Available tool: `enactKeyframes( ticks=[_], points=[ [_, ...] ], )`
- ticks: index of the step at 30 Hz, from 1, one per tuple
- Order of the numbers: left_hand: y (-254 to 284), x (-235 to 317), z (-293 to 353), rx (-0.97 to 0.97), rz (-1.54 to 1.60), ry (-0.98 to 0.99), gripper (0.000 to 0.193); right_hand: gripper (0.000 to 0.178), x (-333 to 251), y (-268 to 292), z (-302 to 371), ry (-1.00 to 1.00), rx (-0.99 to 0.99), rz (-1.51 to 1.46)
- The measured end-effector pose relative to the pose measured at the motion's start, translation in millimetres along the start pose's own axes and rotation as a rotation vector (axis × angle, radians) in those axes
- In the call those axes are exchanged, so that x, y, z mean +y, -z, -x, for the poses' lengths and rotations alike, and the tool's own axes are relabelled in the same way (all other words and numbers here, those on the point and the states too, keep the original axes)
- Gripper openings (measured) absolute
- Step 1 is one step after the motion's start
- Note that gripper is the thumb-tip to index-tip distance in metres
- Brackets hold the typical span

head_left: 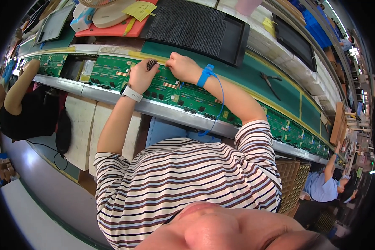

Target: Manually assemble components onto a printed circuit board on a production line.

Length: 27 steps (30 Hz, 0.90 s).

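My left hand (pixel 141 78) is closed around a bunch of small dark components (pixel 151 64), which show between thumb and fingers. It is over a long green circuit board (pixel 162 95) fitted with black parts along its near edge. Just to the right, my right hand (pixel 182 67) has its fingers pinched together at the far edge of the same board. What those fingertips hold, if anything, is hidden. A blue wrist strap (pixel 205 76) with a thin cord is on my right wrist, and a pale watch band (pixel 132 93) on my left.
Beyond my hands lies a black tray (pixel 236 41) with rows of small black parts. Pliers (pixel 271 85) rest on the green mat to the right. More circuit boards (pixel 296 133) line the metal rail (pixel 162 109). Other people work at both ends of the line.
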<state>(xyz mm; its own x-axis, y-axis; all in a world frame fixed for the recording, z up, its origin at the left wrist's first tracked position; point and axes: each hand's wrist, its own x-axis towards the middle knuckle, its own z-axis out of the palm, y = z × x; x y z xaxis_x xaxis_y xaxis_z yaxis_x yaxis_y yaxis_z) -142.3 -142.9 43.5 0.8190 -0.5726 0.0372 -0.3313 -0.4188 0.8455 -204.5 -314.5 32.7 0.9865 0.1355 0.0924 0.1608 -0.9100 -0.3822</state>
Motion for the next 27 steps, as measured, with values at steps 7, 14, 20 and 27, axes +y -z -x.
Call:
enactKeyframes(
  ticks=[7, 14, 20, 27],
  points=[
    [-4.4, 4.6, -0.2, -0.052, 0.401, 0.148, 0.022, 0.018, -21.6, 8.6, -1.2, -0.067, 0.226, -0.569],
    [-5.1, -1.5, -7.8, -0.157, 0.757, 0.274, 0.022, 0.019, 1.8, -12.9, -15.1, -0.148, 0.144, -1.014],
    [4.5, -9.3, -13.3, -0.151, 0.409, 0.223, 0.026, 0.016, 18.8, 0.1, -26.6, -0.322, -0.005, -0.852],
    [12.6, -9.0, -13.4, -0.115, 0.439, 0.221, 0.023, 0.02, 17.4, -4.3, -27.2, 0.014, 0.015, -0.093]
  ],
)
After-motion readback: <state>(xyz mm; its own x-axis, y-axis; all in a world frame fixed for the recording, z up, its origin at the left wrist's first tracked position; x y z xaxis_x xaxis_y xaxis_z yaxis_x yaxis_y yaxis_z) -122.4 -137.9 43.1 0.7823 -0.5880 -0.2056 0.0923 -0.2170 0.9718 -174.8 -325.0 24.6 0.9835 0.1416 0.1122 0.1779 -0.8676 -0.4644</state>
